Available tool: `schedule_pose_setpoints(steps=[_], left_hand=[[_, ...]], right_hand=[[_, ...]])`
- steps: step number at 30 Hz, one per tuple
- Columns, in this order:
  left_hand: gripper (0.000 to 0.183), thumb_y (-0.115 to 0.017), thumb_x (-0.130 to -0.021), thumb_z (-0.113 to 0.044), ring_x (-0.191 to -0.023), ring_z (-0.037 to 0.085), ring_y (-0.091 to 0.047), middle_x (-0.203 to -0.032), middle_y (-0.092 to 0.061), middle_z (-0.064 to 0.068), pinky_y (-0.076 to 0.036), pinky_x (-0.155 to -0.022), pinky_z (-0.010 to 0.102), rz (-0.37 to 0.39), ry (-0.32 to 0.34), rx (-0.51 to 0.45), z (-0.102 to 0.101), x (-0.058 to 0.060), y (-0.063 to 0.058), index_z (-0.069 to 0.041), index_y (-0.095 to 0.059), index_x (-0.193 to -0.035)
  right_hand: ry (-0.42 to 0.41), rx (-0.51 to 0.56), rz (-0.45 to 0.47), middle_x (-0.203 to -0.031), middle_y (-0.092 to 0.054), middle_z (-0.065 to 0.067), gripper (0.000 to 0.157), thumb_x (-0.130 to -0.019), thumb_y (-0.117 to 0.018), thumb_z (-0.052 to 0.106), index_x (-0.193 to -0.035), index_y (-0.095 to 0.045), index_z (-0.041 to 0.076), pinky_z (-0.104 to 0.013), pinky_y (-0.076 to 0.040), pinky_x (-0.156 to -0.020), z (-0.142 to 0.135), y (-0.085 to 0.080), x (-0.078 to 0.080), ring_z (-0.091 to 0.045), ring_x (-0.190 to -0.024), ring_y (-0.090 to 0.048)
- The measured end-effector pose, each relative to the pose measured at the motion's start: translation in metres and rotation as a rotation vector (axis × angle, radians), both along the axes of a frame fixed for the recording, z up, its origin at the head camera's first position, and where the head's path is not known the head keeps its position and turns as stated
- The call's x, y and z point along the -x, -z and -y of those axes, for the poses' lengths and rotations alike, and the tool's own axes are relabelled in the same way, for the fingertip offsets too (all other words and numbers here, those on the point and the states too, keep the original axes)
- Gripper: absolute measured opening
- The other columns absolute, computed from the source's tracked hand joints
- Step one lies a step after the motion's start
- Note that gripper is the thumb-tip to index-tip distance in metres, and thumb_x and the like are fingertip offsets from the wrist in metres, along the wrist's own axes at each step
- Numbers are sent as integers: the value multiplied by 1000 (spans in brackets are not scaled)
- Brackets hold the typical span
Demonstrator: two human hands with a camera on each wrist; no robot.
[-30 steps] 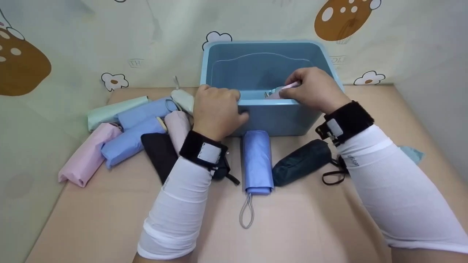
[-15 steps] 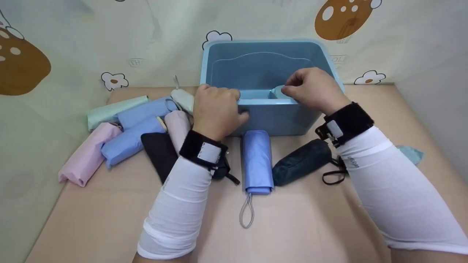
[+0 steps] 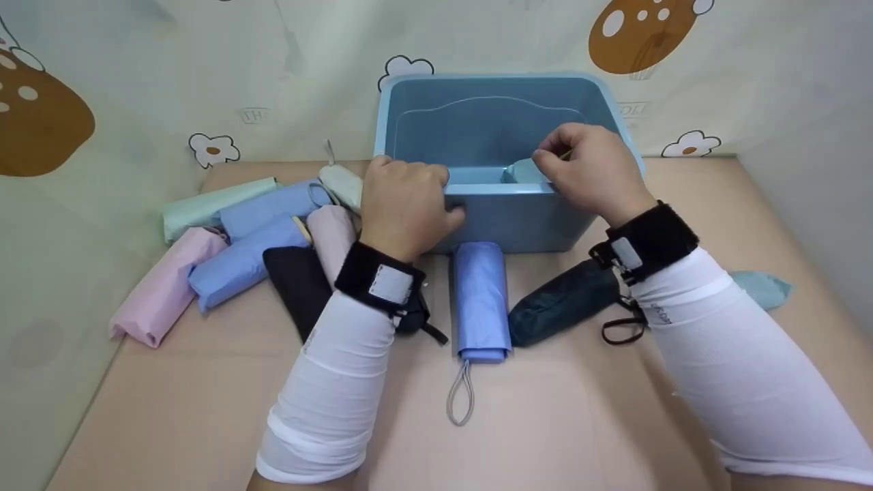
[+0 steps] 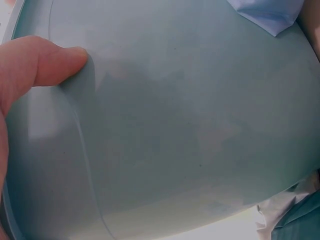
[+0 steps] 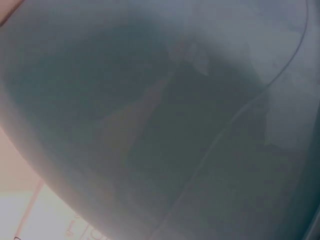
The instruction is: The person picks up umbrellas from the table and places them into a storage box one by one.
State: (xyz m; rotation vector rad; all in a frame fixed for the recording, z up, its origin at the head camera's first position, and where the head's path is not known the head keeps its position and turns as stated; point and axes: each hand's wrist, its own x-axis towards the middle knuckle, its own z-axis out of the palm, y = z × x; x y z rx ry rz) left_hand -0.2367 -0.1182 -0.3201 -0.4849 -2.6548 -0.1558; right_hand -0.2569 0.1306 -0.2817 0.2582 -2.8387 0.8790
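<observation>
My left hand grips the front rim of a blue plastic bin. Its thumb lies against the bin's outer wall in the left wrist view. My right hand is over the front right part of that rim, thumb and fingers bent inward. Just below its fingertips, a teal folded umbrella shows partly inside the bin. I cannot tell whether the right hand pinches it. A periwinkle folded umbrella lies before the bin, beside a dark green one with a black wrist strap.
Left of the bin lie several folded umbrellas, among them a pink one, a blue one, a mint one and a black pouch. Another teal umbrella is partly behind my right forearm. A patterned wall covering stands behind.
A pink item at my right fingertips a second ago has gone from sight in the bin, and the teal umbrella shows there. My right hand shifts slightly right. The left hand stays on the rim.
</observation>
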Motion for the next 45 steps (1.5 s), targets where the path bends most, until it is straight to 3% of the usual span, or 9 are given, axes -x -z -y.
schedule_pose_setpoints(steps=[11,20,30,37,39,45], left_hand=[[40,-74,-82,-49,-71,31,-68,-68,-66,5,-47,-81,48,13,-7,0,0,1,-1,-15,-55,-69],[43,-75,-83,-51,-70,30,-66,-66,-63,3,-47,-81,47,14,-7,-2,-2,1,-2,-15,-55,-70],[44,-76,-83,-51,-71,31,-67,-66,-64,4,-48,-81,48,2,-6,2,0,1,0,-15,-55,-69],[44,-76,-82,-51,-70,31,-66,-66,-63,4,-48,-82,48,2,-9,3,0,2,0,-15,-54,-69],[44,-76,-82,-51,-70,31,-66,-66,-63,4,-48,-82,48,-1,-8,-1,0,1,0,-15,-54,-69],[44,-76,-83,-51,-70,30,-66,-67,-63,3,-48,-83,48,7,-11,-2,-1,1,0,-15,-54,-69]], right_hand=[[-2,252,-193,-76,-60,4,23,-101,-62,25,-92,-74,8,-25,-36,-59,-7,8,-4,-14,-70,-51],[-38,379,-314,-72,-51,-1,26,-103,-61,22,-88,-69,2,-26,-32,-58,-14,17,-13,-16,-66,-46],[1,401,-350,-74,-55,7,25,-102,-62,18,-87,-71,0,-25,-37,-63,-27,25,-20,-14,-70,-50],[-19,392,-442,-83,-58,17,18,-98,-65,7,-85,-71,-3,-22,-39,-74,-42,40,-22,-6,-81,-54],[-43,374,-463,-88,-61,15,16,-98,-64,6,-87,-72,-3,-22,-39,-79,-44,42,-23,-4,-86,-54],[-61,365,-493,-108,-75,-11,16,-98,-63,5,-90,-73,-4,-22,-39,-90,-47,48,-25,-1,-105,-56]])
